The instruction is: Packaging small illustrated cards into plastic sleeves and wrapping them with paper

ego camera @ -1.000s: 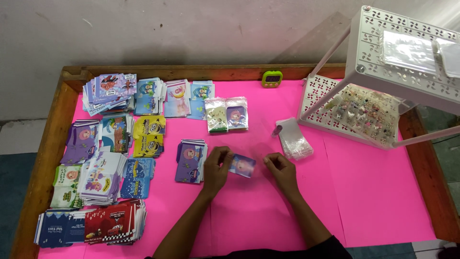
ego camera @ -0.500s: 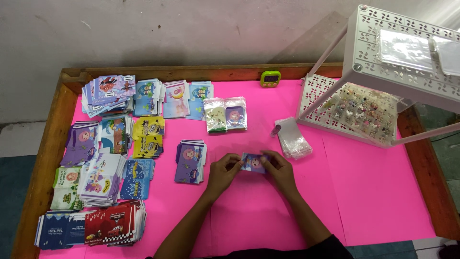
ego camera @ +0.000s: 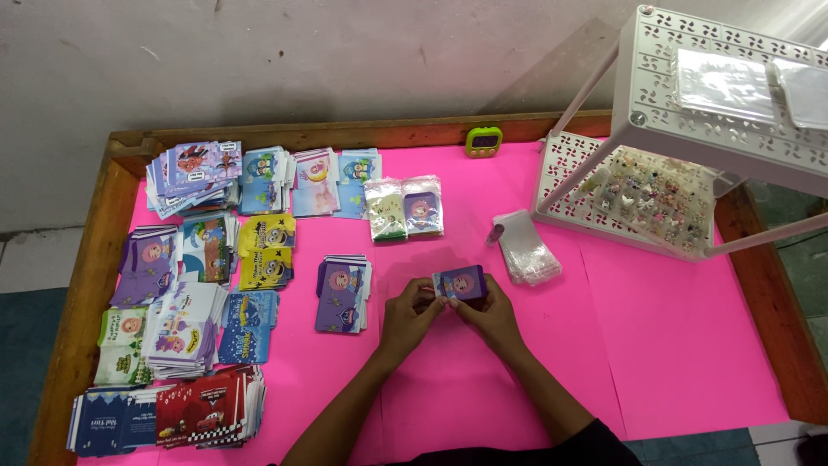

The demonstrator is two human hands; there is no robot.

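Small purple printed card point(ego camera: 460, 282) pinched between both hands above pink paper-covered table point(ego camera: 673, 345) | white perforated plastic rack point(ego camera: 690, 129) well right of card | purple card stack point(ego camera: 342, 292) just left of card | left hand point(ego camera: 409, 317) grips card's left edge | right hand point(ego camera: 490, 315) grips card's right edge

One view only, from the head, peering steeply down from above the near edge of the pink counter point(ego camera: 673, 345). It faces the far wall point(ego camera: 345, 60), at arm's reach, taking in nearly the whole counter and both forearms.
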